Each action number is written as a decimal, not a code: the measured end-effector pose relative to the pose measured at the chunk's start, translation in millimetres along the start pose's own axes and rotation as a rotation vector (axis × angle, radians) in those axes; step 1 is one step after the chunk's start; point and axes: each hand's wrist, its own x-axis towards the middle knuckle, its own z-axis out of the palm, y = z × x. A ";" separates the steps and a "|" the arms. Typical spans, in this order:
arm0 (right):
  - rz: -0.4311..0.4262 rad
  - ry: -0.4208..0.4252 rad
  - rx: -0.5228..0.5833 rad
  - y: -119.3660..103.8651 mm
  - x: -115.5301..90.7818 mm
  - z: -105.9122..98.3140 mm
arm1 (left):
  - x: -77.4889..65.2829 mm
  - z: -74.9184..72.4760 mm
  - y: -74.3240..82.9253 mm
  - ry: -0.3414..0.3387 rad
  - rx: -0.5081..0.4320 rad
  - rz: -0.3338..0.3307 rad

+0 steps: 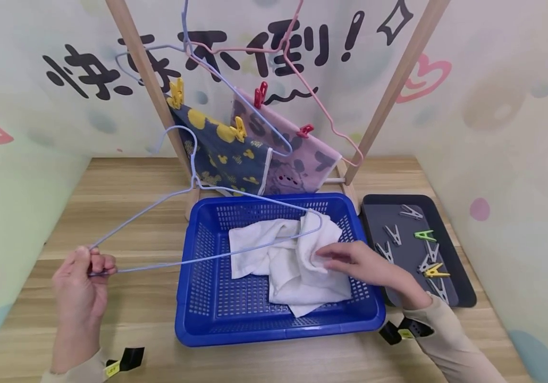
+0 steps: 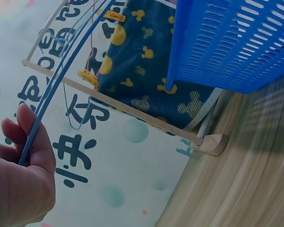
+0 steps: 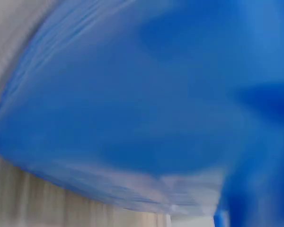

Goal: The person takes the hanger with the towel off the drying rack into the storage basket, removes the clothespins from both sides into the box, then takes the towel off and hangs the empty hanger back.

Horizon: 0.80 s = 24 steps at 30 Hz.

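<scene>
One blue hanger (image 1: pixel 207 259) is gripped by the left hand (image 1: pixel 82 279), while the right hand (image 1: pixel 362 261) pinches a white towel (image 1: pixel 308 255) in the basket (image 1: pixel 278 335) beneath it, seemingly gathering it up, the next move likely needing a clear lift.

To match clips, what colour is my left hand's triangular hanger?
The hanger is light blue, clearest in head view.

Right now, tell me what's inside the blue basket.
White cloth lies bunched inside the blue basket, the right hand touching it. Anything beneath the cloth is covered and cannot be seen.
</scene>
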 end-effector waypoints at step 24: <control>-0.032 0.328 0.502 -36.5 -31.3 -17.1 | -11.4 27.4 -24.6 -0.426 0.304 -0.248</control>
